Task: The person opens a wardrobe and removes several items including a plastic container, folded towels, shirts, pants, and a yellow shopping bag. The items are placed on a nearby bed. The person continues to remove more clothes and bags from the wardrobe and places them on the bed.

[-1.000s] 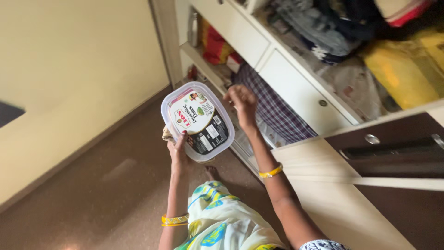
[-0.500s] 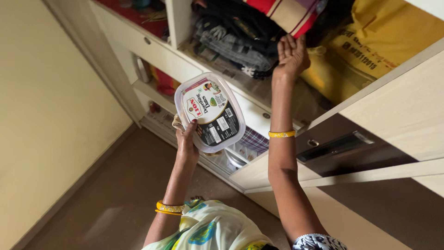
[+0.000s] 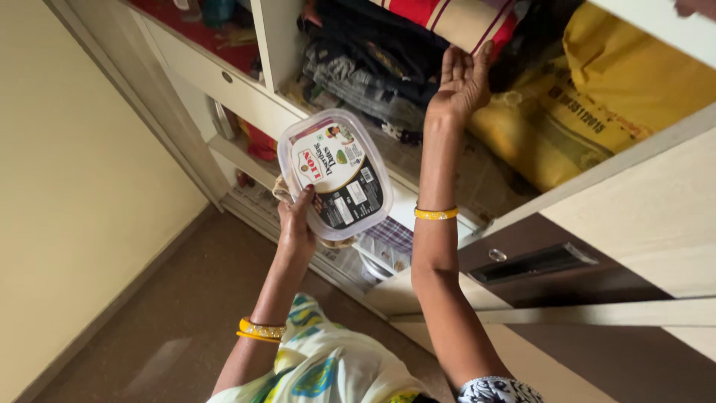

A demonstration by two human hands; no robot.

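Note:
My left hand (image 3: 295,224) grips the near edge of a clear plastic box (image 3: 334,173) with a printed label on its lid, held in front of an open wardrobe. A bit of cloth shows under the box by my fingers. My right hand (image 3: 462,78) is raised with fingers together, flat against a stack of folded clothes (image 3: 373,56) on the wardrobe shelf, its fingertips at a red and cream striped cloth (image 3: 462,21). Yellow bangles sit on both wrists.
A large yellow sack (image 3: 589,97) lies on the shelf to the right of the clothes. Below are white drawers (image 3: 246,93) with round knobs, a lower shelf with checked cloth (image 3: 388,233), and an open wardrobe door (image 3: 634,216) at the right. Brown floor (image 3: 171,321) and a cream wall (image 3: 74,186) lie to the left.
My right hand rose from the lower checked cloth up to the clothes shelf and now rests against the stack. The view tilted upward. The box stays in my left hand.

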